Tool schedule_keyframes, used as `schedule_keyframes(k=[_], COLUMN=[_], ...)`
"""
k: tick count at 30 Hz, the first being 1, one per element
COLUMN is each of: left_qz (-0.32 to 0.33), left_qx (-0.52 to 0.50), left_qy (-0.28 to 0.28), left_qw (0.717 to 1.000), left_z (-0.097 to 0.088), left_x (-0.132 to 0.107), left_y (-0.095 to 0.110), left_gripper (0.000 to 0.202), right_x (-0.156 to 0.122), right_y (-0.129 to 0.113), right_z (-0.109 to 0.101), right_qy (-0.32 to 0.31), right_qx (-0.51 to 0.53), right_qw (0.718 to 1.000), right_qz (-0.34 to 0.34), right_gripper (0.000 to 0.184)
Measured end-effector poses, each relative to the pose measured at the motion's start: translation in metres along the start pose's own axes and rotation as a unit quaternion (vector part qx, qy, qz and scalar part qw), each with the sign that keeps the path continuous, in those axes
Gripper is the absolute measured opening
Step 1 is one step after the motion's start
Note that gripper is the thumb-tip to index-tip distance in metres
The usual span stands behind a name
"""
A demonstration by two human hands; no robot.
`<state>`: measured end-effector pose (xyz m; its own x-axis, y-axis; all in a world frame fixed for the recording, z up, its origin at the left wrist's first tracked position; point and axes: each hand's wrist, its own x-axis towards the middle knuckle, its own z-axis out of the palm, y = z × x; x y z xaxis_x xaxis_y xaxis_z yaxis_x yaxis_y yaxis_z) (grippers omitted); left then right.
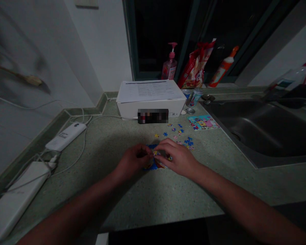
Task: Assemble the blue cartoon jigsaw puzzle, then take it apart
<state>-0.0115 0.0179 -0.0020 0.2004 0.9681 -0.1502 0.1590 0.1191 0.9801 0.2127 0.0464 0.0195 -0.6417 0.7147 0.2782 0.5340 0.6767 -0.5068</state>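
Note:
Both hands meet over a small, partly joined jigsaw puzzle (153, 164) lying on the green speckled counter (148, 197). My left hand (132, 160) is curled, its fingertips pinching at the puzzle's left part. My right hand (175, 157) lies beside it with fingers bent down, pressing a small piece onto the puzzle. Loose puzzle pieces (180, 131) in blue, yellow and pink are scattered just behind the hands. A colourful picture card (203, 122) lies further back to the right.
A white box (150, 102) with printed paper on top stands at the back. Behind it are a pink pump bottle (169, 66), a red bag (197, 66) and an orange-capped bottle (223, 68). A steel sink (265, 132) fills the right. White power banks (65, 136) with cables lie at the left.

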Motion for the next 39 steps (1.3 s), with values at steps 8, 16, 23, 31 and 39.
schedule_keyframes(k=[8,16,23,31,39], left_qz=[0.006,0.016,0.023,0.047,0.058], left_qx=[-0.001,-0.028,-0.052,-0.043,0.009], left_qy=[0.008,0.035,0.055,0.025,0.021], left_qw=[1.0,0.999,0.997,0.998,0.998], left_z=[0.0016,0.0039,0.0068,0.0056,0.007], left_x=[-0.0013,-0.0017,-0.0021,-0.0009,-0.0021], left_y=[0.0015,0.0026,0.003,-0.0024,-0.0047], left_gripper=[0.013,0.019,0.022,0.018,0.009], right_x=[-0.001,0.0,0.002,0.0021,0.0028], right_y=[0.0023,0.0051,0.0036,0.0015,0.001], right_z=[-0.0008,-0.0008,0.0005,0.0026,0.0017], right_qy=[0.002,0.027,0.089,0.073,0.044], right_qx=[-0.028,-0.027,-0.05,-0.036,0.005], right_qw=[0.999,0.998,0.99,0.991,0.996], right_qz=[-0.032,-0.057,-0.093,-0.103,-0.078], right_gripper=[0.021,0.019,0.016,0.022,0.022])
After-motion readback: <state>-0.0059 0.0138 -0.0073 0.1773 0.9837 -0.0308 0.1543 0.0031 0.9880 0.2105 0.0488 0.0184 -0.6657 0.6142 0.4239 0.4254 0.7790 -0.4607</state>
